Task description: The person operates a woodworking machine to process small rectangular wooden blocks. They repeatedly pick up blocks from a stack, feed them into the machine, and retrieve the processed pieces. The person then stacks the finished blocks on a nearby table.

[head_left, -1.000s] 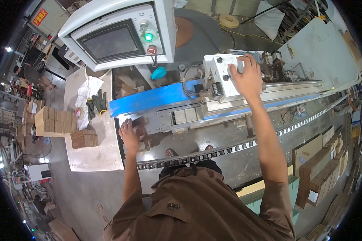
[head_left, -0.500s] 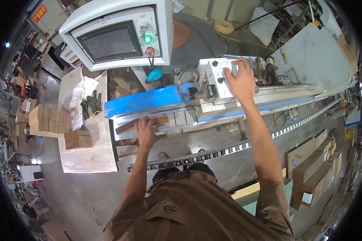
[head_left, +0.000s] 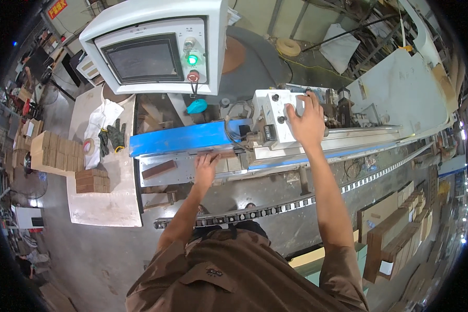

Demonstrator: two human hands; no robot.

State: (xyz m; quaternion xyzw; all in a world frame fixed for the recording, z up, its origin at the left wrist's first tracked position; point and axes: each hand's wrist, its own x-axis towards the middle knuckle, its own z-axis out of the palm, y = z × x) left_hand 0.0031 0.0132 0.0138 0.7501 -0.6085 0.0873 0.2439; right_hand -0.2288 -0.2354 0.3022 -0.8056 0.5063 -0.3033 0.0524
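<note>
- A brown wooden strip (head_left: 158, 170) lies on our metal machine bed (head_left: 183, 172).
- Our left hand (head_left: 206, 167), fingers slightly bent, touches a second strip (head_left: 226, 154); its grip we cannot tell.
- The white control box (head_left: 281, 110) sits under our right hand (head_left: 308, 125), fingers spread.

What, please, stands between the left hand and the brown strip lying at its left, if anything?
Nothing visible stands in the way: between the left hand and the brown strip, only the metal bed's flat surface shows.
</note>
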